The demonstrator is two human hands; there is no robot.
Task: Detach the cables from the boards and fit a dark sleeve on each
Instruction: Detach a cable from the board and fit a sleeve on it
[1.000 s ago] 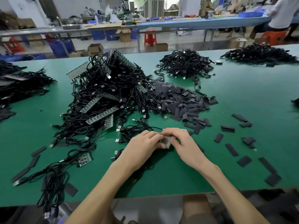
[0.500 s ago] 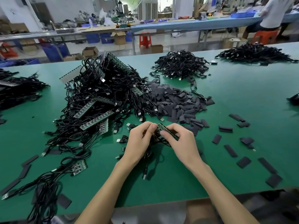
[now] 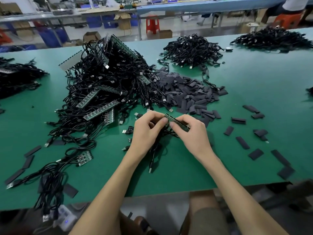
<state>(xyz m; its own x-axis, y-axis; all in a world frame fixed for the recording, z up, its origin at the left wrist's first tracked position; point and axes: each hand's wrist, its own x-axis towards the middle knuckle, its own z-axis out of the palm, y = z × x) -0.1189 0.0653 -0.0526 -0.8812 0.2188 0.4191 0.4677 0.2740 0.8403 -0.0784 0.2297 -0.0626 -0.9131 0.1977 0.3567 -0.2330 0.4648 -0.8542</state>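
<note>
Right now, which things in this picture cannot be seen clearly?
- Head view: the held board is half covered by fingers of the left hand and right hand.
- Where its cables join: hidden behind both hands.
- Seated person: cut off by the top edge.

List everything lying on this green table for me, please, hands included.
table: one, green, fills the view
big tangle of cables and boards: one heap, black with green strips, left of centre
sleeve pile: one, dark grey, centre
loose sleeves: many, dark, scattered right and left
cable heap: one, black, far centre
held board: one, green, in both hands
left hand: one, grips board
right hand: one, grips board
</note>
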